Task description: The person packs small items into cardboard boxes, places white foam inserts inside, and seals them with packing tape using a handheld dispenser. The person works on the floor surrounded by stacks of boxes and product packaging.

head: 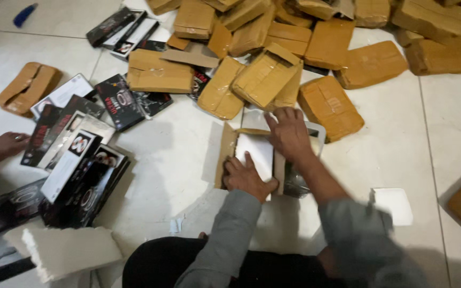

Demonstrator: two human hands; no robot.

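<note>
An opened brown cardboard parcel [226,154] lies on the white tiled floor in front of me, with a white box [257,150] showing inside it. My left hand [246,177] presses flat on the near end of the white box and the parcel. My right hand [289,133] rests palm down on the far right side of the same parcel, fingers spread toward the pile. Both arms wear grey sleeves.
A big heap of taped brown parcels [273,74] fills the far side. Several black and white product boxes [78,160] are stacked at the left, where another person's hand [1,148] rests. A white foam piece [68,250] lies near left, a white card [393,205] at right.
</note>
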